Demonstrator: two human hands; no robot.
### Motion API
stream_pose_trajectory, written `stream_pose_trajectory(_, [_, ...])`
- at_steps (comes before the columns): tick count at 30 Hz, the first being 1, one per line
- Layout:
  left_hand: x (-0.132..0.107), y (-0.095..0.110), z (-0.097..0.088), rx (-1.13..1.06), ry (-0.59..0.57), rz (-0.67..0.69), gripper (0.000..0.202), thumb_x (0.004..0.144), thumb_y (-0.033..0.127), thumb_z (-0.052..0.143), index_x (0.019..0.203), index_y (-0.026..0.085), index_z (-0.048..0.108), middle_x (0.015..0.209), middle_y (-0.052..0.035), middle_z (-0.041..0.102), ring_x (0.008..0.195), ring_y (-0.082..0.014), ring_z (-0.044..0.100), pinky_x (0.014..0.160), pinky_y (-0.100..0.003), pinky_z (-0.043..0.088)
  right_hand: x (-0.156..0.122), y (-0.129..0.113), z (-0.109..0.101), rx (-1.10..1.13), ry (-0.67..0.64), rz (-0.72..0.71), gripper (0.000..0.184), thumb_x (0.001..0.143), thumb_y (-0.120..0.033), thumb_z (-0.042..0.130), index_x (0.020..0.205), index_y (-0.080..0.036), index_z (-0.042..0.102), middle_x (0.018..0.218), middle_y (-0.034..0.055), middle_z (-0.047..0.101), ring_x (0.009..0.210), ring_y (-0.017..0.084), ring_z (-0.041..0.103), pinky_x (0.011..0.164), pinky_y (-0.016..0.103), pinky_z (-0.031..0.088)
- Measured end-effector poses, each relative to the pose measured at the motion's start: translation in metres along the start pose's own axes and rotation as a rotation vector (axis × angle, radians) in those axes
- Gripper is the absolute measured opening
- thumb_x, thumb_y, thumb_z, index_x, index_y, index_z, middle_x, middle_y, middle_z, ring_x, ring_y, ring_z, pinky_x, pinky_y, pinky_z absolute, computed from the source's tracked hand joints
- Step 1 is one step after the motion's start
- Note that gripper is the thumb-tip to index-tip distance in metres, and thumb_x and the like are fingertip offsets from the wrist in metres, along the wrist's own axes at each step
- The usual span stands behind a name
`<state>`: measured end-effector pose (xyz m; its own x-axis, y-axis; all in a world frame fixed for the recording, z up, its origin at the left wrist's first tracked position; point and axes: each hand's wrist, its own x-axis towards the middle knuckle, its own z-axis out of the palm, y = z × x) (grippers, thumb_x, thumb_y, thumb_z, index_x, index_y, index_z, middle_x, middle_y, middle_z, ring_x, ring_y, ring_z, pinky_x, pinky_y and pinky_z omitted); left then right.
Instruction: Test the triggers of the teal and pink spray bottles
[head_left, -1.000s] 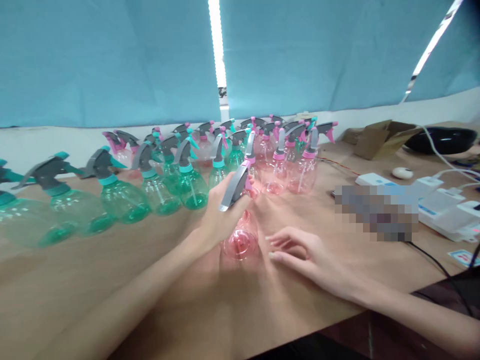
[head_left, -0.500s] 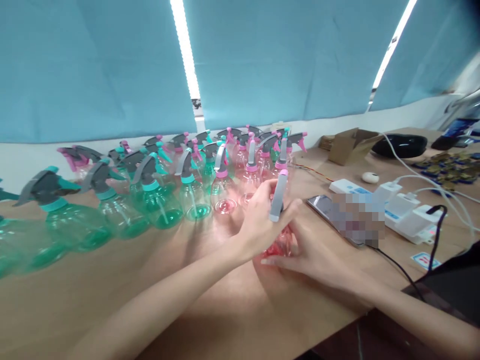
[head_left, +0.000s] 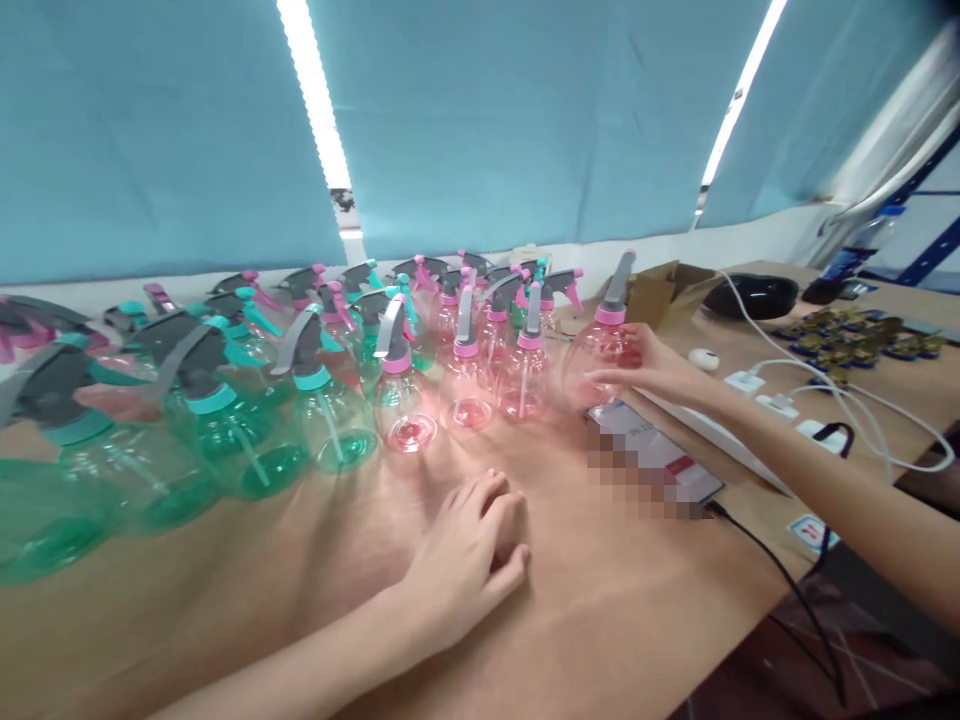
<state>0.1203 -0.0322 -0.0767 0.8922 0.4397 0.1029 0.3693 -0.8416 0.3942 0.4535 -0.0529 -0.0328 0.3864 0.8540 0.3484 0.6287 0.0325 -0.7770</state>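
Observation:
My right hand (head_left: 637, 362) is wrapped around the body of a pink spray bottle (head_left: 592, 352), its grey and pink trigger head upright, behind the phone. My left hand (head_left: 472, 540) lies on the table, fingers loosely bent and thumb apart, with nothing in it. Beyond that hand stand several pink spray bottles, the nearest a pink spray bottle (head_left: 405, 405) with a grey trigger. To their left is a row of green spray bottles, one of them a green spray bottle (head_left: 334, 425) with a turquoise collar. More bottles crowd behind, partly hidden.
A phone (head_left: 652, 455) with a black cable lies on the wooden table (head_left: 600, 620), near its right edge. Behind my right arm are white chargers and cables (head_left: 776, 403), partly covered. A cardboard box (head_left: 671, 290), a black case (head_left: 752, 297) and brass-coloured parts (head_left: 847, 335) stand farther back.
The pink spray bottle, earlier between both hands, has moved away and to the right in my right hand. My left hand has let go and come down onto the table. The view has shifted right.

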Motion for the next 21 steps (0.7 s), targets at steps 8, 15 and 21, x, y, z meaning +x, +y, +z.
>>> stream_pose_trajectory(8, [0.004, 0.002, -0.001, 0.102, -0.027, 0.031, 0.046, 0.092, 0.029, 0.044, 0.133, 0.012, 0.049, 0.142, -0.019, 0.047, 0.137, -0.0341, 0.038, 0.109, -0.057, 0.037, 0.025, 0.022, 0.018, 0.053, -0.101, 0.009, 0.075, 0.063, -0.047, 0.081, 0.123, -0.021, 0.044, 0.128, 0.0137, 0.054, 0.115, 0.033, 0.057, 0.095, 0.051, 0.05])
stream_pose_trajectory(15, [0.011, -0.002, 0.005, 0.12, 0.012, 0.03, 0.047, 0.093, 0.034, 0.044, 0.134, 0.013, 0.049, 0.145, -0.0178, 0.045, 0.138, -0.033, 0.037, 0.109, -0.056, 0.038, 0.02, 0.026, 0.02, 0.079, -0.197, 0.004, 0.064, 0.069, -0.046, 0.077, 0.124, -0.026, 0.051, 0.123, 0.0091, 0.06, 0.117, 0.034, 0.057, 0.092, 0.048, 0.053])
stream_pose_trajectory(21, [0.024, 0.0, 0.005, 0.097, 0.015, 0.032, 0.046, 0.093, 0.033, 0.044, 0.132, 0.01, 0.051, 0.142, -0.02, 0.047, 0.137, -0.0336, 0.037, 0.11, -0.055, 0.036, 0.02, 0.019, 0.013, -0.007, -0.238, 0.012, 0.074, 0.067, -0.044, 0.08, 0.13, -0.023, 0.047, 0.13, 0.0124, 0.057, 0.119, 0.034, 0.056, 0.098, 0.05, 0.048])
